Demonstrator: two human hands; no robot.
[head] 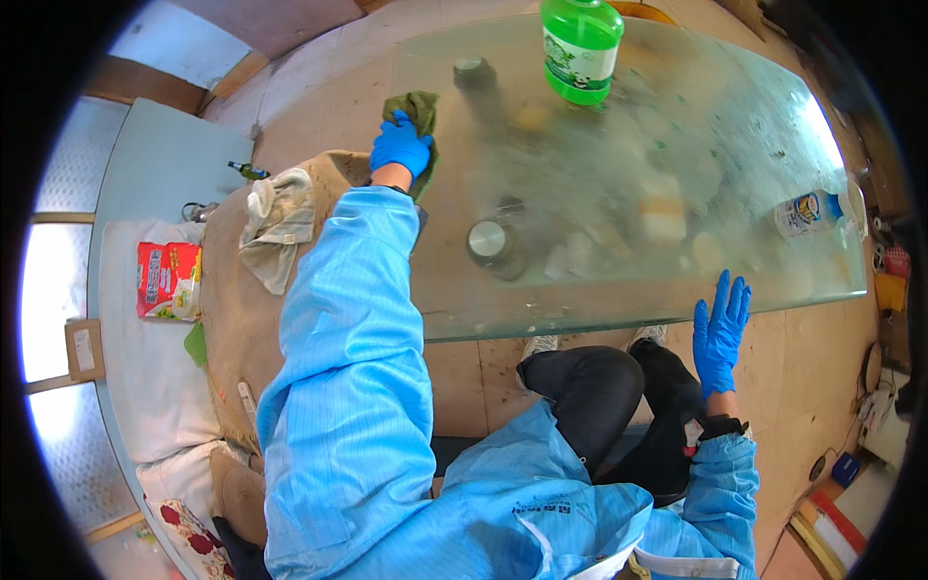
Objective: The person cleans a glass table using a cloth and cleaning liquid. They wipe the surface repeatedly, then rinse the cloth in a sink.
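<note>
My left hand (402, 148), in a blue disposable glove, grips a green cloth (415, 109) at the left edge of a glass table (507, 312). Part of the cloth hangs out beyond my fingers and below the wrist. My right hand (720, 337), gloved the same way, is held flat with its fingers extended at the table's front edge; nothing is in it. On the glass stand a bottle of green liquid (580, 54) at the far side and a white bottle with a blue cap (808, 213), which lies tilted at the right. The glass looks wet and smeared.
A pale rag (279, 225) lies on the brown sofa cover (235, 319) at the left, beside a red food packet (170, 281). A small green bottle (249, 171) lies behind them. Metal-topped supports (486, 239) show under the glass. My knees are below the front edge.
</note>
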